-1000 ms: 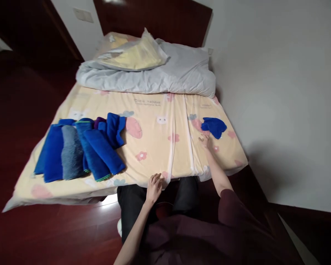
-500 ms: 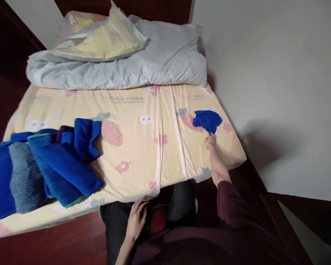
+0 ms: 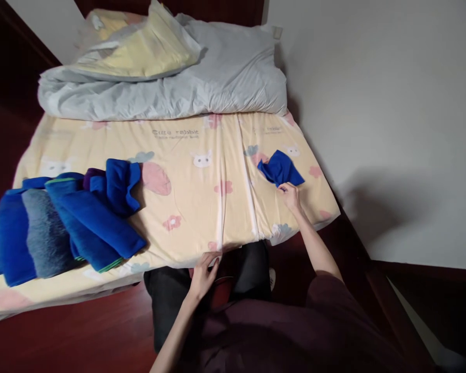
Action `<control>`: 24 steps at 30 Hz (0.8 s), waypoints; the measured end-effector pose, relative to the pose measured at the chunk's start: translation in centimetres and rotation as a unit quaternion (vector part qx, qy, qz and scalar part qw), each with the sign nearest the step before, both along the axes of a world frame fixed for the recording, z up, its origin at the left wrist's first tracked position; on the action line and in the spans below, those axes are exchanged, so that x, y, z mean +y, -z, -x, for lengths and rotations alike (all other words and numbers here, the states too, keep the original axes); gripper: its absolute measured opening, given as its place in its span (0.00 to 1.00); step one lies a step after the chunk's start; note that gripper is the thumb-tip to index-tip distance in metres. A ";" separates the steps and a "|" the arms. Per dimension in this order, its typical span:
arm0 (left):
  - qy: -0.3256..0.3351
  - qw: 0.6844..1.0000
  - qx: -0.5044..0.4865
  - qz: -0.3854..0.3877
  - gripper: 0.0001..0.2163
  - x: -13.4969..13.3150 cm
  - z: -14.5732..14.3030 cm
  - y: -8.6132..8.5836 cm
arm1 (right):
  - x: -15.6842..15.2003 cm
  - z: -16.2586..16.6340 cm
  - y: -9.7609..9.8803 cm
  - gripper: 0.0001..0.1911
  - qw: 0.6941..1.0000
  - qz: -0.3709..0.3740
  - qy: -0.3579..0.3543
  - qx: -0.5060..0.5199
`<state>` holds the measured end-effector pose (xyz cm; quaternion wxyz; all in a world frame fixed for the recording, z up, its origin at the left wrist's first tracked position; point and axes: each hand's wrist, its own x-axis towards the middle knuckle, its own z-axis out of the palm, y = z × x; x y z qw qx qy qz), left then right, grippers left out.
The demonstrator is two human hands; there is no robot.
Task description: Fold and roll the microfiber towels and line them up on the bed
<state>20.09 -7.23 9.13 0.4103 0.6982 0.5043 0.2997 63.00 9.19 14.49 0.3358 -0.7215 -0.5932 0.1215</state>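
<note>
A small blue cloth (image 3: pixel 281 167) lies partly spread on the right part of the bed sheet, next to a printed carrot. Its near edge is pinched between the fingers of my right hand (image 3: pixel 290 196). My left hand (image 3: pixel 204 273) rests at the front edge of the bed, above my lap; its fingers are slightly bent, touch the sheet's edge and hold nothing. At the left of the bed, folded blue cloths (image 3: pixel 97 223) lie overlapping, with a grey-blue fuzzy cloth (image 3: pixel 46 233) and a bit of purple cloth (image 3: pixel 93 177) among them.
The bed (image 3: pixel 186 207) has a yellow sheet printed with rabbits and flowers. A rolled grey-white quilt (image 3: pixel 233 77) and a yellow pillow in a clear cover (image 3: pixel 151 52) lie at the back. A pale wall (image 3: pixel 392 129) stands close on the right.
My right hand has moved slightly left and up with the blue cloth, which is turned and spread wider. My left hand has shifted right and up to the bed's edge.
</note>
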 end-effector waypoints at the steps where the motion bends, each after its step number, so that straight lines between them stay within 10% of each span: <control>1: 0.006 1.000 -0.012 -0.004 0.13 0.5 -0.7 -0.9 | -1.2 1.5 -0.7 0.05 0.999 -0.010 -0.012 0.029; 10: 0.077 0.988 -0.133 -0.027 0.27 4.7 -10.0 -6.2 | -10.5 12.4 -5.6 0.23 0.945 0.006 -0.085 0.317; 17: 0.103 0.982 -0.141 -0.077 0.19 3.9 -14.3 -8.0 | -12.1 11.6 -12.3 0.21 0.882 -0.092 -0.074 0.457; 24: -0.010 0.968 -0.199 -0.149 0.22 2.7 -16.9 -12.2 | -15.6 13.0 -20.0 0.12 0.844 -0.132 -0.146 0.498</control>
